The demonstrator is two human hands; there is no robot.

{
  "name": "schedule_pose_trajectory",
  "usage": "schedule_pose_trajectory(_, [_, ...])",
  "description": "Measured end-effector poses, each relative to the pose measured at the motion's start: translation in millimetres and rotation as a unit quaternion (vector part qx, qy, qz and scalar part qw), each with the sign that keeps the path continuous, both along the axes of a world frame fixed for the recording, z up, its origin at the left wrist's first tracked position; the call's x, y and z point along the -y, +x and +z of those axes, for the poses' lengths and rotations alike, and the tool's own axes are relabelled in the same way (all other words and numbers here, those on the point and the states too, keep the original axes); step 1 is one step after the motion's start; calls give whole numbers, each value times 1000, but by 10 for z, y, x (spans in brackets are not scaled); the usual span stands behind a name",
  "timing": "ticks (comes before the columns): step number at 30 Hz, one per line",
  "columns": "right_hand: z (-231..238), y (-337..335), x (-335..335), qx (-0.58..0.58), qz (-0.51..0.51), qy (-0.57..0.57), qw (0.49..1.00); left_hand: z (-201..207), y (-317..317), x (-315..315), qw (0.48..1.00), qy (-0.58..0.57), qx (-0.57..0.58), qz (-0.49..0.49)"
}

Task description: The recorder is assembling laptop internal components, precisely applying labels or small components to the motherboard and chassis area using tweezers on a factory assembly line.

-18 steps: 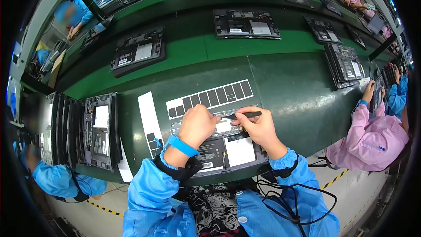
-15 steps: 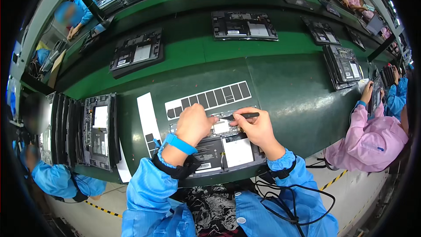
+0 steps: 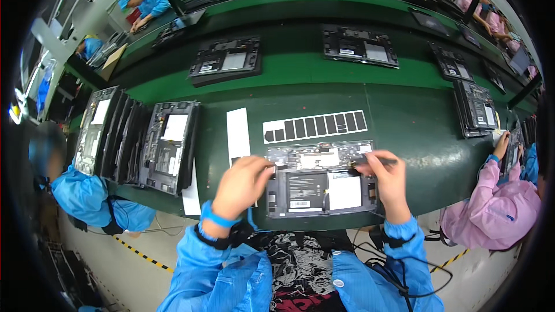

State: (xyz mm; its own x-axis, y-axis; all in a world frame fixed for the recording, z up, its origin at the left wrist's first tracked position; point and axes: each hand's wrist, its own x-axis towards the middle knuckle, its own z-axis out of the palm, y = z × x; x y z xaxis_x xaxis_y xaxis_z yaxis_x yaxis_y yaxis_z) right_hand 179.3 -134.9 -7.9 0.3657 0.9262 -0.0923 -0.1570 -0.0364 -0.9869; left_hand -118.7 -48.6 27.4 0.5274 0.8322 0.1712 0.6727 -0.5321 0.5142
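An opened laptop base [image 3: 324, 209] lies flat in front of me, its circuit board along the far side, a black battery [image 3: 305, 190] at the left and a white panel [image 3: 345, 190] beside it. My left hand [image 3: 243, 184] has thumb and fingers closed at the base's upper left edge; the fingertips are partly hidden. At the upper right corner, my right hand [image 3: 388, 182] grips slim black tweezers [image 3: 388, 162], their tip blurred over the board. Beyond the base is a white sheet of dark stickers [image 3: 315, 126]; a white strip [image 3: 237, 133] lies to its left.
Upright laptop bases [image 3: 170, 150] stand in a row at my left. A stack of bases [image 3: 474, 107] sits at the right, near a co-worker in pink [image 3: 488, 205]. More bases [image 3: 361, 46] rest on the green belt [image 3: 289, 69] ahead. Black cables [image 3: 399, 266] hang by my right arm.
My hands have drawn apart, from the middle of the board to its left and right ends. The tweezers have moved right with my right hand. The whole view has shifted.
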Motion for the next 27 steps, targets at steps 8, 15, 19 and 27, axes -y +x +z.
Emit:
schedule_pose_trajectory(8, [142,-881,208,74,57,4,996,-505,-765,569,982,3,-172,75])
schedule_pose_trajectory(15, [-103,-1904,-389,311,79,48,946,-517,-769,569,992,37,-95,79])
schedule_pose_trajectory(19, [-303,-2005,-496,374,81,45,923,-442,-773,541,989,41,-126,68])
schedule_pose_trajectory(27, [-282,-1987,-493,401,45,60,913,-539,-783,487,993,45,-101,46])
